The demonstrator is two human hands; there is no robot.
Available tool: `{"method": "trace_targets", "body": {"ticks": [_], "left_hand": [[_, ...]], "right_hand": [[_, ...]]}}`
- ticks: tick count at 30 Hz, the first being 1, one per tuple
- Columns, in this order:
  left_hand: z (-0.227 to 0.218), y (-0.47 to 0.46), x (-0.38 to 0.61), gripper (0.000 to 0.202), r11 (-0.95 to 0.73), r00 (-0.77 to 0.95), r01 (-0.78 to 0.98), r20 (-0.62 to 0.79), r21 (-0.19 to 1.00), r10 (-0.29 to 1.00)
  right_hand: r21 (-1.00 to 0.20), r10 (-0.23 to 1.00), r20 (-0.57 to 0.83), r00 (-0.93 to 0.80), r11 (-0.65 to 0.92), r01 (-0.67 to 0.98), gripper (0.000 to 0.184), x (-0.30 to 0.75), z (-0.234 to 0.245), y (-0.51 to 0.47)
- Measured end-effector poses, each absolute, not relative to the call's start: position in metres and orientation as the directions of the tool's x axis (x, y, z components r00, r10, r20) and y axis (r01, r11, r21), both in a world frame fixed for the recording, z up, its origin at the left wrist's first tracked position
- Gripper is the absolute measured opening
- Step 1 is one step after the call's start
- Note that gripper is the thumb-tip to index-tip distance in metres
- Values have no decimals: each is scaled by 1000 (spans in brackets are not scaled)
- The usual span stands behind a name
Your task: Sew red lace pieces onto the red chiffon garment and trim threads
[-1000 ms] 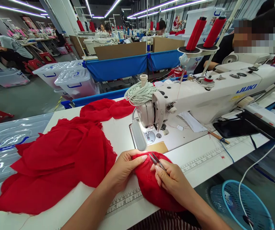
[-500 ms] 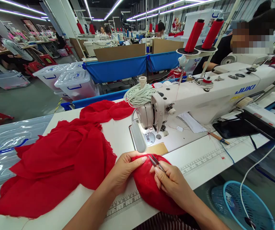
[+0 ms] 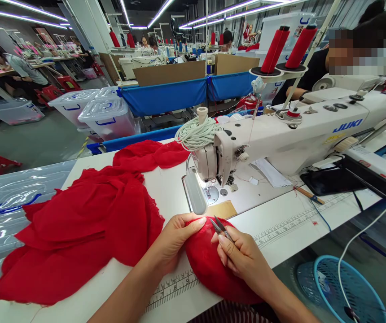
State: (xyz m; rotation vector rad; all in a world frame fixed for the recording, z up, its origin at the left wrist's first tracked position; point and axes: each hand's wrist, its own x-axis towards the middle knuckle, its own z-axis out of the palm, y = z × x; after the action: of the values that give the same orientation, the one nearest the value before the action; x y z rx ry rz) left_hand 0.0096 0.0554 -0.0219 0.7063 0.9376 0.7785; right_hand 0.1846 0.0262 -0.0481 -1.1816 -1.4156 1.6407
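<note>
My left hand pinches the upper edge of a piece of red fabric between thumb and fingers. A pair of thread snips is in my right hand, its two pointed blades slightly apart over the cloth, just right of my left thumb. The fabric hangs over the front edge of the white table. Directly beyond my hands stands a white sewing machine, its needle area lit. A pile of red fabric lies to the left of my left hand.
Red thread cones stand above the machine. A dark phone and an orange-handled tool lie at the right. A blue basket is on the floor. Lidded plastic boxes stand at the left. Another person sits beyond the machine.
The snips' blades have opened a little wider. My hands and the red fabric stay almost in place, and the whole view has shifted very slightly.
</note>
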Motion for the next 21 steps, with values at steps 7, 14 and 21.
{"method": "trace_targets", "body": {"ticks": [7, 14, 21], "left_hand": [[-20, 56, 12, 29, 537, 338, -256, -445, 804, 829], [-21, 55, 11, 29, 530, 319, -286, -442, 798, 838], [-24, 55, 11, 29, 533, 289, -298, -457, 792, 841]], "right_hand": [[-977, 890, -211, -405, -178, 118, 38, 186, -42, 27], [-978, 895, -205, -396, -171, 119, 41, 185, -45, 27], [-977, 889, -211, -407, -179, 117, 38, 186, -47, 25]]}}
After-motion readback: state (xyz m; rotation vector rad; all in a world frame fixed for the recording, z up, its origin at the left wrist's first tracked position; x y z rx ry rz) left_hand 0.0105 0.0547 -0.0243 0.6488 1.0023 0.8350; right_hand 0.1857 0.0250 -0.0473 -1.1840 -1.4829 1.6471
